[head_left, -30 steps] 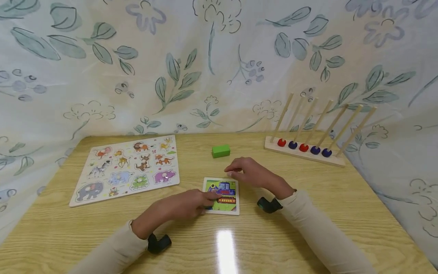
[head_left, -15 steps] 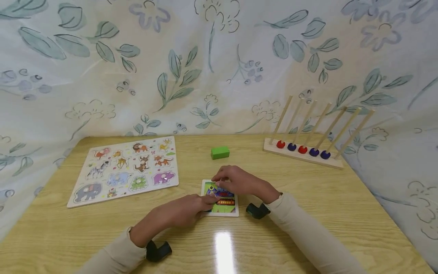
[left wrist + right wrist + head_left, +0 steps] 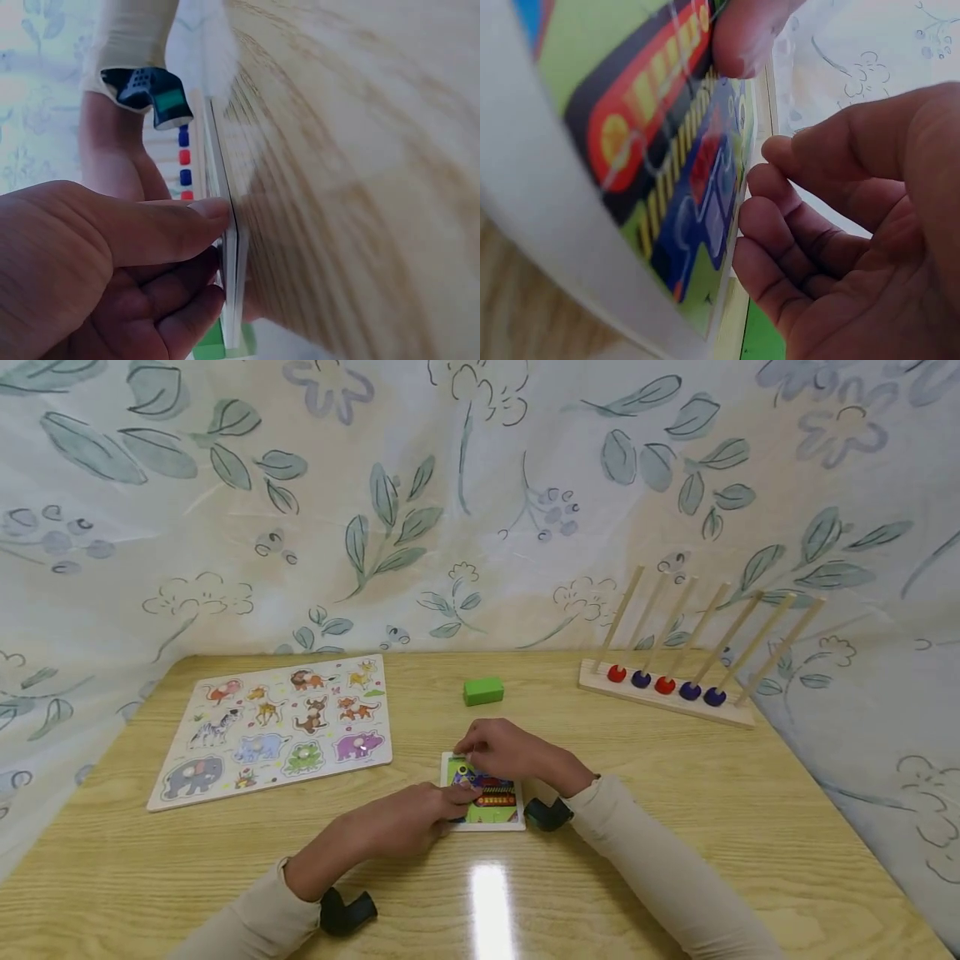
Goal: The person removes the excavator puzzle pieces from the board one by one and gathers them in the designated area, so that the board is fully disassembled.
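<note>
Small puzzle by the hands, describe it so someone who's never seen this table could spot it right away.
Find the wood-grain table, then the green block near its far edge. Nearer the person, the left hand holds the left edge of a small white-bordered puzzle. Its single vehicle picture sets it apart from the larger animal board.

The head view is brightly and evenly lit; a hard white streak of glare is thrown on the table [image 3: 675, 760] near the lower edge, and faint shadow is cast beside the right sleeve [image 3: 652, 860]. In the left wrist view, colours are dulled by a bluish haze and the wood grain is softened. In the right wrist view, the near border of the picture puzzle [image 3: 652, 142] is blurred and the patterned cloth [image 3: 832, 60] is washed pale
</note>
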Motion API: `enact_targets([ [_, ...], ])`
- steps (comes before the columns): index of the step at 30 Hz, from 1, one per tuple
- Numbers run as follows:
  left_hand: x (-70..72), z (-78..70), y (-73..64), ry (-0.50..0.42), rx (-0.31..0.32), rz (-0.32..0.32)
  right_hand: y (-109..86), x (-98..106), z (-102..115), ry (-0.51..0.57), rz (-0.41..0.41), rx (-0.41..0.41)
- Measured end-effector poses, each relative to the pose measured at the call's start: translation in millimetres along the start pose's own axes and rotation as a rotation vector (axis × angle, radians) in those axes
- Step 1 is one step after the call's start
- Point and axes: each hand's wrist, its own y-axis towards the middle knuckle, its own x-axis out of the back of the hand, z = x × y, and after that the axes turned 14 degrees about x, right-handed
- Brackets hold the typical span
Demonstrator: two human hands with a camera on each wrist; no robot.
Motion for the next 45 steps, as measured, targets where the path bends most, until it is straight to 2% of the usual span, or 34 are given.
enact_targets([
  [5, 1.4, 1.1, 0.1, -0.044, 0.003, 0.02, 3.3, -2, 1, -0.011, 0.005, 0.001],
  [13, 2.4, 2.7, 2.7, -0.056, -0.031, 0.012, 8.3, -3, 6, -0.144, 0.015, 0.05],
  [20, 3.7, 3.9, 2.3, -0.062, -0.016, 0.019, 13.8, -5, 8, -0.218, 0.034, 0.059],
  [27, 3.7, 3.2, 3.0, -0.054, 0.012, 0.03, 15.7, -5, 7, -0.186, 0.032, 0.063],
  [37, 2.3, 0.3, 2.9, -0.074, 0.03, 0.053, 13.8, -6, 5, -0.107, 0.044, 0.014],
  [45, 1.4, 0.2, 3.4, 0.004, 0.001, 0.039, 9.9, -5, 3, -0.167, 0.024, 0.063],
])
